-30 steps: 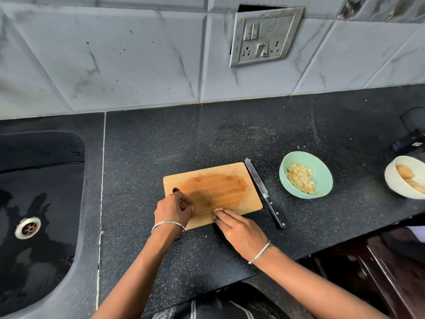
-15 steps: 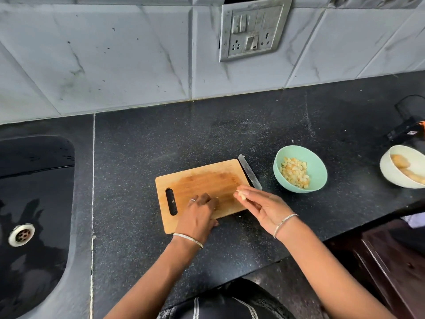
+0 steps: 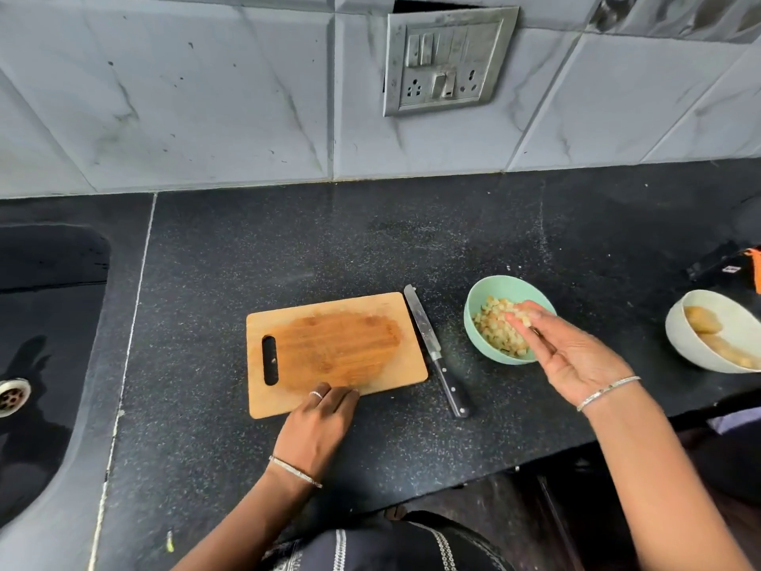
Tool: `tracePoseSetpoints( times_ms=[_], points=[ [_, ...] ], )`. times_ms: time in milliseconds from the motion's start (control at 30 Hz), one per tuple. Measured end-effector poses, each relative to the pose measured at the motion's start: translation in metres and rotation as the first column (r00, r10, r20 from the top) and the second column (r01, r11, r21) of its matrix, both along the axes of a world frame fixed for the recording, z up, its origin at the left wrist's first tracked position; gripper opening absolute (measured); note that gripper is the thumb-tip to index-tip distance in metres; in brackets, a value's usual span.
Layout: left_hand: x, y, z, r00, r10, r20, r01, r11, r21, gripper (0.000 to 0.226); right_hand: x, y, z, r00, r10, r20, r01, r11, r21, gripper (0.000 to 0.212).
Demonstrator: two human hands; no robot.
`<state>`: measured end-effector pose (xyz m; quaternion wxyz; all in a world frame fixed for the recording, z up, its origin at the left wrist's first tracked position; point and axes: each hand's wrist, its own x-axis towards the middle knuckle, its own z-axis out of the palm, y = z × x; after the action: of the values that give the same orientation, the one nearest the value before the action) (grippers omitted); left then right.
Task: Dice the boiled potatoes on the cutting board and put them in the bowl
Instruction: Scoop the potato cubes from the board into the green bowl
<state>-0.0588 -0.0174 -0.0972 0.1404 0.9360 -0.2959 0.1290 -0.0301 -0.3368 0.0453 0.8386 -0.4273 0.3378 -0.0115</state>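
The board (image 3: 337,344) is bare, knife (image 3: 432,344) beside it. Your R hand (image 3: 572,356), fingers straight, drops dice (image 3: 494,327) into green bowl (image 3: 477,344); L hand (image 3: 321,422) rests loose on board edge. Whole potatoes (image 3: 702,319) in white bowl (image 3: 683,335) prob. left to cut.

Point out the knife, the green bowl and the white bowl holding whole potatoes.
knife (image 3: 424,327), head view, middle of the blade.
green bowl (image 3: 502,286), head view, bare far inner wall.
white bowl (image 3: 677,335), head view, left outer wall.

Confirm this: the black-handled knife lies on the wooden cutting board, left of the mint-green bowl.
Wrong: the head view shows the black-handled knife on the black countertop, beside the wooden cutting board, left of the mint-green bowl.
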Motion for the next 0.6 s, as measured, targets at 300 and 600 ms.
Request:
tracePoseSetpoints(
  times_ms=[300, 600],
  points=[
    [0.034, -0.073, 0.052, 0.875, 0.17, -0.453, -0.404, 0.77, -0.493, 0.013, 0.013, -0.037, -0.02, 0.998, 0.048, -0.046, -0.06, 0.95, -0.305, 0.022],
    [0.086, -0.223, 0.096, 0.886, 0.006, -0.464, -0.255, 0.841, -0.477, 0.029, 0.044, -0.056, -0.043, 0.961, 0.187, -0.202, -0.273, 0.733, -0.623, 0.007]
  ],
)
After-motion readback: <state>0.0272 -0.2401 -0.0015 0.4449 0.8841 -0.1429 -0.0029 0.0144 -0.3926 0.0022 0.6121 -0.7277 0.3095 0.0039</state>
